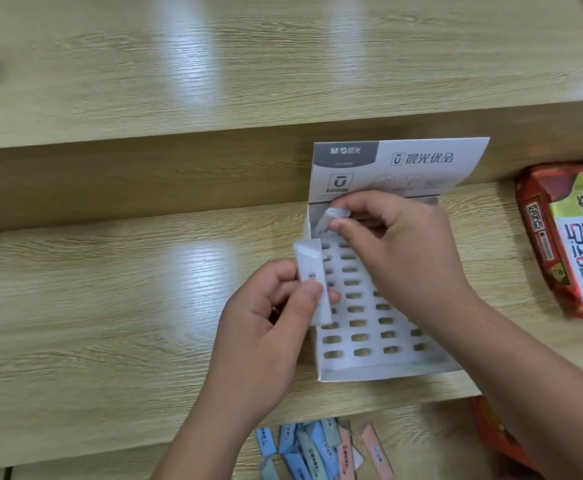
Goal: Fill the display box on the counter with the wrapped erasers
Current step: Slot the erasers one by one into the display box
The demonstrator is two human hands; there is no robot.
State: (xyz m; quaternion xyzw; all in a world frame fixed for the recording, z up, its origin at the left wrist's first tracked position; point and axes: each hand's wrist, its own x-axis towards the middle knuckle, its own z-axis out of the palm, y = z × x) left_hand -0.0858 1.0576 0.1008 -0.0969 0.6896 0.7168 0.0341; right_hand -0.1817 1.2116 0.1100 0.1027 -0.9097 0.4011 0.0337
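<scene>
Display box [369,374] sits on wooden counter [110,306]; left hand [265,323], right hand [404,244] pinch wrapped erasers [312,271].

The raised lid of the display box [456,157], standing toward the counter's back right, carries a grey panel at its upper left with white "M&G 晨光"; a small code line beneath it is too blurred to read. To its right, grey on white, is a boxed U logo followed by "晨光优品", and a second square U logo sits below the panel. The white wrapped eraser [312,271] gripped in the left hand [269,313] shows a small dark mark, half hidden by the thumb. The red snack packet [542,258] at the counter's right edge bears large rotated characters and a barcode, not reliably legible. The loose coloured erasers [317,448] at the near edge have tiny, unreadable print.
</scene>
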